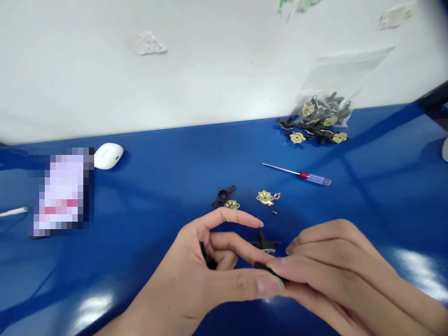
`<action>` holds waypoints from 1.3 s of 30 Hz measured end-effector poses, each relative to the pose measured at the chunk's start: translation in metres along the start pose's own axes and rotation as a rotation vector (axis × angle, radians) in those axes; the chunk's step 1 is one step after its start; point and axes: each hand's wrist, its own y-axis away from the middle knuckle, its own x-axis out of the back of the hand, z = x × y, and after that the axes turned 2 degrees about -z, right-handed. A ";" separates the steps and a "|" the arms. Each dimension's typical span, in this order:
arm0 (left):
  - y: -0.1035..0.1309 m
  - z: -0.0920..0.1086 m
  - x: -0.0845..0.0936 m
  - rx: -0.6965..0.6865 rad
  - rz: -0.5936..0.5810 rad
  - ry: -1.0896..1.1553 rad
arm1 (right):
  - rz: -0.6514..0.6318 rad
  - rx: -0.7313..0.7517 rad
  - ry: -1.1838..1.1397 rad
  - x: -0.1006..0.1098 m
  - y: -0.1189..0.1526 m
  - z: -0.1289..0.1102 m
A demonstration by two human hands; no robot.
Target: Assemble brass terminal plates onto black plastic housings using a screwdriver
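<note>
My left hand (pixel 210 284) pinches a small black plastic part (pixel 261 266) between thumb and finger, and my right hand (pixel 332 266) grips its other side. Most of that part is hidden by the fingers. Tucked in my left palm, under the curled fingers, is another black piece (pixel 209 259). Just beyond the fingertips lies a black part with arms (pixel 262 242). Farther back are a round brass-coloured plate (pixel 265 197), a small copper-coloured ring (pixel 277 196) and a tiny screw (pixel 274 213). Left of them sits a black housing (pixel 224 195) beside a second brass-coloured plate (pixel 231 204).
A screwdriver (pixel 315 178) with a clear handle lies behind the parts. Against the white wall, a clear plastic bag (pixel 336 79) holds several black and brass-coloured parts, with more in front. At left are a blurred-out phone (pixel 65 186), a white case (pixel 108 156) and a white cable (pixel 14 212).
</note>
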 end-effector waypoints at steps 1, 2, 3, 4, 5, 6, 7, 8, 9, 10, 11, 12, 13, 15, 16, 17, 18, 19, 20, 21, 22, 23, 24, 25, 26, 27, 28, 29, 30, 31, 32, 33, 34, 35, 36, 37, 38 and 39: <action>0.000 0.000 -0.001 0.001 0.002 0.003 | 0.004 -0.006 0.003 -0.001 -0.001 0.000; 0.001 0.000 -0.001 -0.001 0.005 0.009 | 0.013 -0.011 0.009 -0.003 -0.003 -0.001; 0.001 0.000 -0.002 0.002 0.007 0.017 | 0.021 -0.013 0.015 -0.005 -0.004 -0.002; 0.001 0.000 -0.002 0.001 0.009 0.025 | 0.028 -0.014 0.023 -0.007 -0.005 -0.003; 0.001 0.000 -0.001 -0.002 0.008 0.027 | 0.034 -0.015 0.031 -0.009 -0.006 -0.004; 0.001 -0.001 -0.001 -0.006 0.000 0.022 | 0.039 -0.016 0.039 -0.011 -0.007 -0.005; 0.000 -0.002 0.000 -0.011 -0.014 0.014 | 0.041 -0.016 0.046 -0.012 -0.006 -0.006; -0.001 -0.003 0.000 -0.016 -0.029 0.004 | 0.040 -0.015 0.053 -0.013 -0.005 -0.006; -0.002 -0.003 0.000 -0.023 -0.038 -0.003 | 0.037 -0.013 0.060 -0.013 -0.003 -0.006; -0.002 -0.003 0.000 -0.033 -0.040 -0.012 | 0.032 -0.008 0.069 -0.012 -0.002 -0.005; -0.002 -0.003 -0.002 -0.040 -0.038 -0.021 | 0.019 -0.002 0.082 -0.011 0.000 -0.004; -0.001 -0.002 -0.003 -0.050 -0.034 -0.033 | 0.000 0.017 0.095 -0.009 0.002 -0.002; 0.001 -0.001 -0.005 -0.063 -0.011 -0.054 | -0.024 0.039 0.105 -0.007 0.003 0.001; 0.005 0.002 -0.009 -0.090 0.030 -0.092 | -0.039 0.058 0.115 -0.002 0.003 0.006; 0.008 0.004 -0.011 -0.102 0.053 -0.100 | -0.036 0.064 0.113 0.000 0.003 0.007; 0.010 0.005 -0.011 -0.113 0.066 -0.084 | -0.029 0.070 0.109 0.001 0.002 0.008; 0.012 0.007 -0.011 -0.125 0.069 -0.042 | -0.010 0.052 0.102 0.001 0.002 0.008; 0.013 0.007 -0.010 -0.137 0.052 0.022 | 0.001 0.047 0.094 0.000 0.001 0.008; 0.014 0.008 -0.009 -0.146 0.020 0.099 | 0.029 -0.004 0.082 -0.001 0.001 0.006; 0.014 0.008 -0.007 -0.158 -0.023 0.171 | 0.084 -0.101 0.064 -0.002 0.001 0.004; 0.014 0.008 -0.005 -0.171 -0.066 0.227 | 0.097 -0.125 0.052 -0.004 0.000 0.002; 0.014 0.008 -0.004 -0.181 -0.098 0.258 | 0.108 -0.149 0.046 -0.006 0.000 0.000; 0.014 0.007 -0.003 -0.192 -0.113 0.271 | 0.133 -0.161 0.051 -0.007 0.000 -0.001; 0.013 0.007 -0.002 -0.206 -0.120 0.270 | 0.138 -0.149 0.057 -0.008 0.000 -0.001; 0.012 0.007 -0.002 -0.217 -0.120 0.265 | 0.143 -0.144 0.064 -0.008 0.000 -0.001; 0.011 0.007 -0.002 -0.227 -0.122 0.260 | 0.145 -0.141 0.068 -0.008 -0.001 0.000; 0.010 0.007 -0.002 -0.236 -0.128 0.257 | 0.138 -0.137 0.063 -0.008 -0.001 0.001; 0.009 0.008 -0.003 -0.242 -0.134 0.252 | 0.132 -0.135 0.054 -0.007 -0.001 0.003; 0.009 0.008 -0.004 -0.244 -0.136 0.246 | 0.134 -0.138 0.041 -0.006 0.000 0.004; 0.008 0.009 -0.005 -0.244 -0.135 0.235 | 0.146 -0.142 0.028 -0.005 0.000 0.006; 0.008 0.010 -0.005 -0.248 -0.129 0.224 | 0.153 -0.143 0.015 -0.004 0.001 0.007; 0.009 0.010 -0.006 -0.249 -0.124 0.212 | 0.162 -0.142 0.006 -0.003 0.002 0.008; 0.009 0.010 -0.006 -0.253 -0.120 0.198 | 0.169 -0.137 0.000 -0.003 0.002 0.010; 0.010 0.011 -0.006 -0.259 -0.115 0.185 | 0.176 -0.136 -0.005 -0.002 0.003 0.010; 0.010 0.011 -0.005 -0.270 -0.111 0.173 | 0.185 -0.134 -0.009 -0.002 0.004 0.011; 0.011 0.011 -0.005 -0.279 -0.105 0.160 | 0.190 -0.137 -0.012 -0.002 0.004 0.011; 0.011 0.010 -0.004 -0.287 -0.096 0.143 | 0.201 -0.140 -0.013 -0.002 0.005 0.011; 0.011 0.010 -0.003 -0.296 -0.086 0.126 | 0.206 -0.143 -0.016 -0.002 0.005 0.010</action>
